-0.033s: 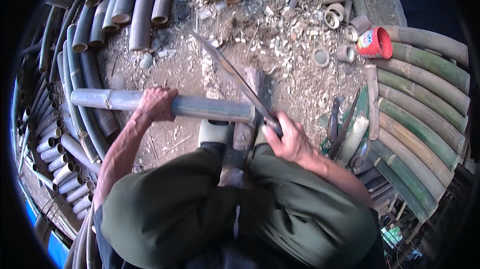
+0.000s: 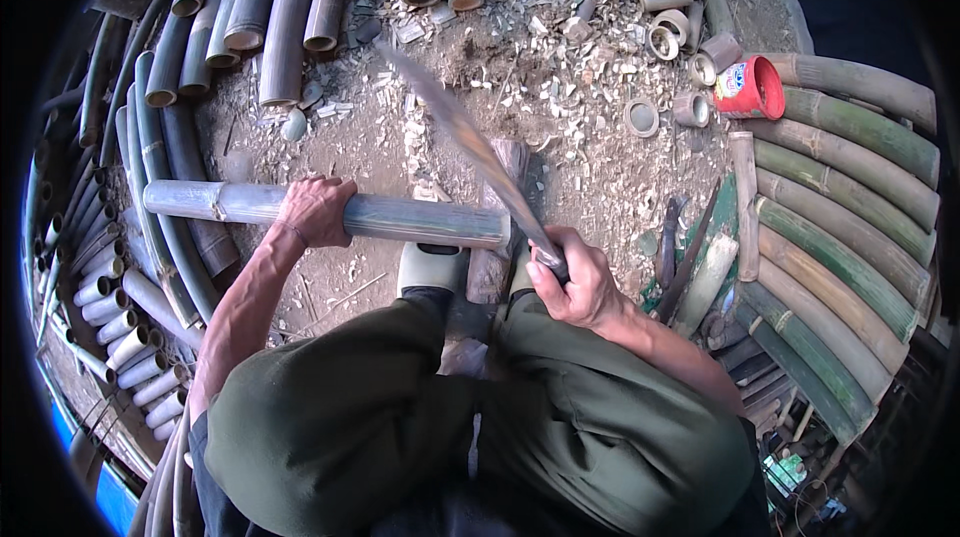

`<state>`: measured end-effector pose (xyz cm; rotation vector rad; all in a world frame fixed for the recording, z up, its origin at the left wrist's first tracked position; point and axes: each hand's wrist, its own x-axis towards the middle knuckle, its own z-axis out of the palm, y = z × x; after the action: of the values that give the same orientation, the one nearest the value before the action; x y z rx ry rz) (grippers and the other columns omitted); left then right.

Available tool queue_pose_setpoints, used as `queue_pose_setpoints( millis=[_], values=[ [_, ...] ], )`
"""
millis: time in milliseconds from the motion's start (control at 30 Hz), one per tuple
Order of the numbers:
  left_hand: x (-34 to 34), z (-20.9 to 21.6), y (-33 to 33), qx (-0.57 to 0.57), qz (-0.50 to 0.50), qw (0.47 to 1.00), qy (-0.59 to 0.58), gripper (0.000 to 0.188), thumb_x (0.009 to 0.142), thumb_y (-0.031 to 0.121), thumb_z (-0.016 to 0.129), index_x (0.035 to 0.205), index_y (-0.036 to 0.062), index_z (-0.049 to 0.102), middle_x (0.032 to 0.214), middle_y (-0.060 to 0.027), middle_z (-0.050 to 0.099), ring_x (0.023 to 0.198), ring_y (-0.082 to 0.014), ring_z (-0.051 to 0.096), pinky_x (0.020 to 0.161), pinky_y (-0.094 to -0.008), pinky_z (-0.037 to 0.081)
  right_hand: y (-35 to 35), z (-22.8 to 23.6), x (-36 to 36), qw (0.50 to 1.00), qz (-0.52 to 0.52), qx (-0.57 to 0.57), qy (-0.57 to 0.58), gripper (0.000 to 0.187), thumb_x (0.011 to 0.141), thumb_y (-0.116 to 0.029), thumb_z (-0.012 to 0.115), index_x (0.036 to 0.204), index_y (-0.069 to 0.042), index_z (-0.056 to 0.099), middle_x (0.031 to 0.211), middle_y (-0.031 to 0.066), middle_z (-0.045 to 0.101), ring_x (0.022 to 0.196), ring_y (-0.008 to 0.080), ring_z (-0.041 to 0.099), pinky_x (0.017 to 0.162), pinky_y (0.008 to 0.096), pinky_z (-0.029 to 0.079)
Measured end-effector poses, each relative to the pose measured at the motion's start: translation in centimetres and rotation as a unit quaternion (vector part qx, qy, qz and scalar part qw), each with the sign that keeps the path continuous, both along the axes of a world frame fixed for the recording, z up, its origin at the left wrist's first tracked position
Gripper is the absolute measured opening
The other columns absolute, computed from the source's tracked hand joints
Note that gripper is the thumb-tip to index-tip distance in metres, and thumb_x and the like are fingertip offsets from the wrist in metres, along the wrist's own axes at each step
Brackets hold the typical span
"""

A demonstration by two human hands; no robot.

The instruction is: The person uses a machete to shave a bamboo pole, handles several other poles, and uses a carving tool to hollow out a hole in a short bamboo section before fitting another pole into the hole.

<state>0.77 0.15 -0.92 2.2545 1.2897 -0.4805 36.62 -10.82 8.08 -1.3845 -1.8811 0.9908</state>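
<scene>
My left hand is wrapped over a grey-green bamboo pole that lies crosswise in front of my knees. The pole's right end rests over a wooden block between my feet. In my right hand is the dark handle of a machete. Its long blade slants up and to the left, passing above the pole's right end in the picture, and is smeared by motion. Whether the edge touches the bamboo I cannot tell.
Bamboo poles lie at the far left, with shorter cut tubes stacked at left. Split bamboo lengths and a red tub are on the right. Pale chips and bamboo rings litter the ground ahead.
The machete blade has shifted slightly and is more blurred. My right hand has moved a little downward, while my left hand and the bamboo pole stay nearly in place.
</scene>
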Motion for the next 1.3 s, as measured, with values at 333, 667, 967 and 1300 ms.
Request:
queue_pose_setpoints(
  millis=[333, 667, 967, 1300],
  values=[
    [-1.7, 1.7, 1.4, 0.036, 0.008, 0.999, -0.011, 0.046, 0.053, 0.026, 0.077, 0.094, 0.0117, 0.063, 0.090, -0.0093, 0.065, 0.090, -0.0313, 0.065, 0.078, -0.0445, 0.053, 3.2, 2.3, -1.6, 0.999, -0.013, -0.038, 0.006, 0.024, 0.091, -0.020, 0.063, 0.100, 0.000, 0.052, 0.069, 0.0215, 0.061, 0.063, 0.0387, 0.066, 0.053, 0.0430, 0.051],
    [-1.0, 0.0, -0.5, 0.058, -0.003, 0.998, -0.022, 0.046, 0.053, 0.022, 0.078, 0.095, 0.0126, 0.061, 0.088, -0.0089, 0.064, 0.088, -0.0314, 0.065, 0.078, -0.0444, 0.052, 1.8, -1.1, 0.3, 0.983, 0.003, -0.165, -0.081, 0.031, 0.093, -0.028, 0.060, 0.104, 0.001, 0.053, 0.067, 0.0214, 0.062, 0.061, 0.0406, 0.065, 0.054, 0.0446, 0.050],
    [-0.2, -1.8, -1.9, 0.237, -0.019, 0.969, -0.065, 0.053, 0.058, 0.016, 0.075, 0.108, 0.0120, 0.058, 0.096, -0.0063, 0.058, 0.096, -0.0270, 0.057, 0.086, -0.0421, 0.043, 0.1, -5.7, 4.2, 0.947, 0.009, -0.249, -0.203, 0.031, 0.093, -0.032, 0.058, 0.096, -0.002, 0.050, 0.066, 0.0222, 0.063, 0.064, 0.0457, 0.064, 0.054, 0.0493, 0.050],
    [0.9, -3.1, -1.0, 0.306, -0.021, 0.948, -0.083, 0.046, 0.067, 0.011, 0.069, 0.111, 0.0105, 0.056, 0.102, -0.0081, 0.055, 0.100, -0.0281, 0.053, 0.093, -0.0447, 0.039, 0.9, -7.0, 5.2, 0.924, 0.003, -0.267, -0.272, 0.029, 0.092, -0.028, 0.057, 0.098, 0.000, 0.054, 0.067, 0.0232, 0.063, 0.067, 0.0445, 0.065, 0.058, 0.0482, 0.053]
  ],
)
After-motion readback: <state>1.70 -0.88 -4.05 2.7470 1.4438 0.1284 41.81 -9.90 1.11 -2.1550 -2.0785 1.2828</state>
